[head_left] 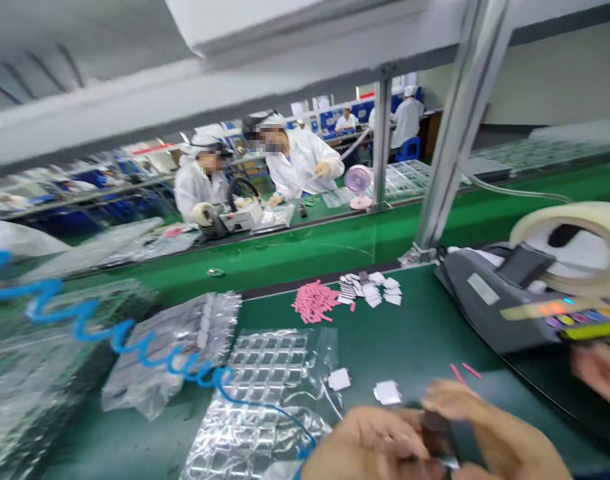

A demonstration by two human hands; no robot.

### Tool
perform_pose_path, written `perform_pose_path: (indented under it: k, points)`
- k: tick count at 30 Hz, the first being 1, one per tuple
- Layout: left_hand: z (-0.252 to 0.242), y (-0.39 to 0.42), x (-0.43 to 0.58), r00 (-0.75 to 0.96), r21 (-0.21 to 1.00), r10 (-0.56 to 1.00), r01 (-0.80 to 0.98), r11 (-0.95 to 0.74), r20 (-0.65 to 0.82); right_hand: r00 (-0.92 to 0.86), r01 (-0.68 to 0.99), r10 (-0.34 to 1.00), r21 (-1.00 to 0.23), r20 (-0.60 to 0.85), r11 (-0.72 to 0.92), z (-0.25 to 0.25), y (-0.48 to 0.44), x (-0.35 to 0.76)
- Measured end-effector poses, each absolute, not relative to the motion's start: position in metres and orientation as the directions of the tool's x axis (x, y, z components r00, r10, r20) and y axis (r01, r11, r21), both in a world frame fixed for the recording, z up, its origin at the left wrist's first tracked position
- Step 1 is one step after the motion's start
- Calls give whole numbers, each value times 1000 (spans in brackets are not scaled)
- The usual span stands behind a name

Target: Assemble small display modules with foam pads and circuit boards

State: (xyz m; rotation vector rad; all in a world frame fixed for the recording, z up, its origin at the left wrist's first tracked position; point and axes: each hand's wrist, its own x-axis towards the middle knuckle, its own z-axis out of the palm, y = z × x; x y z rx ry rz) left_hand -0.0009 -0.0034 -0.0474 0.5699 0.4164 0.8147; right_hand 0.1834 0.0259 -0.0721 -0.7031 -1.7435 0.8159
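Observation:
At the lower right, my left hand (367,440) and my right hand (499,430) come together around a small dark rectangular part (437,433). Both are closed on it, with the fingers bent; motion blur hides its kind and details. A blue coiled cord (155,357) runs to my left wrist. Just beyond my fingers, two small white square pieces (387,393) lie on the green table mat (265,433). Beside my left hand is a clear plastic blister tray (259,380) with rows of pockets.
A tape dispenser (489,293) stands right, with a co-worker's hand (602,373) near it. Pink strips (315,301) and white pieces (372,291) are heaped at the back. Silvery bags (179,340) and stacked clear trays (15,393) lie left. A metal post (449,127) rises behind.

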Motion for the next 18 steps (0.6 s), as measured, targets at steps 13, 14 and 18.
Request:
perform_pose_path:
  k: [13,14,18]
  points:
    - [-37,-10,10,622,357,783,-732,581,3,-353,-581,893,-814,279,25,-73,3,155]
    - [-36,-10,10,627,366,779,-726,582,4,-348,-566,894,-824,282,40,-72,3,155]
    - [-35,-9,7,622,389,783,-716,580,-23,-310,-464,905,-877,291,123,-62,2,158]
